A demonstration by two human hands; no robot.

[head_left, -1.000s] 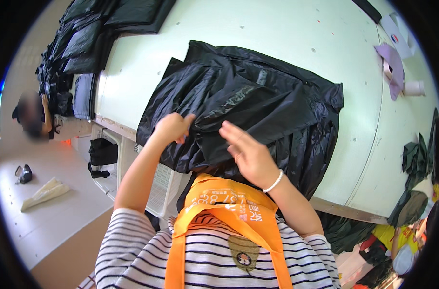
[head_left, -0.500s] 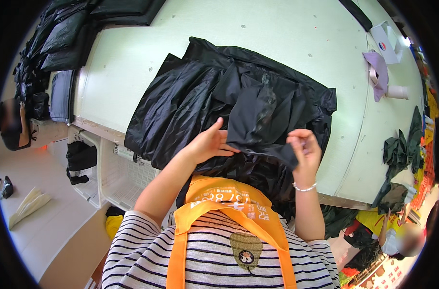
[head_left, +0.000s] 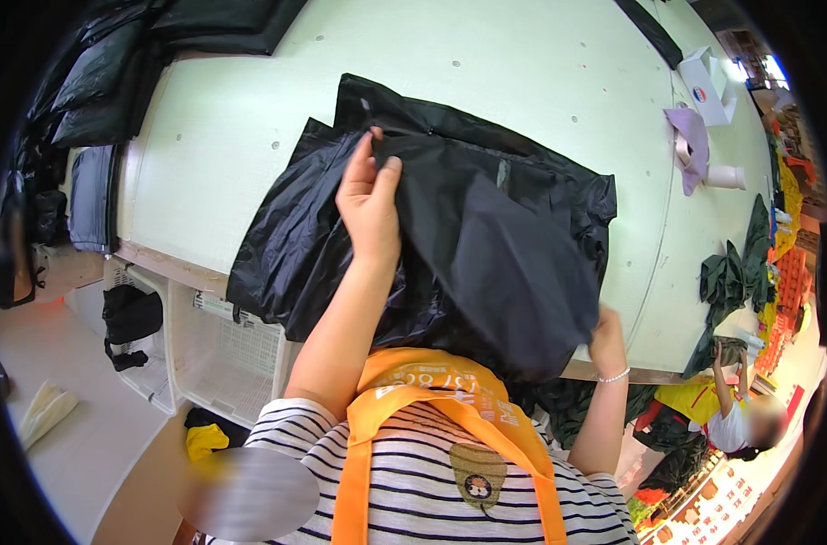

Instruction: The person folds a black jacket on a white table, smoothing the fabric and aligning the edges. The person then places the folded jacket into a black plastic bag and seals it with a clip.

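A thin, shiny black fabric piece, perhaps a garment, lies wrinkled on the pale table in front of me. Over it a smoother black flap stretches between my hands. At the flap's upper left corner, my left hand has its thumb and fingers closed on the edge. My right hand, with a beaded bracelet on the wrist, grips the lower right end near the table's front edge; its fingertips are partly hidden and blurred.
Black folded stacks lie at the far left. White plastic crates stand below the table's left front. On the right are a white box, a purple cloth and a white spool. Another person works at the lower right.
My left hand has moved up and away to the flap's far corner. My right hand has drawn down and right, pulling the flap out wider and flatter.
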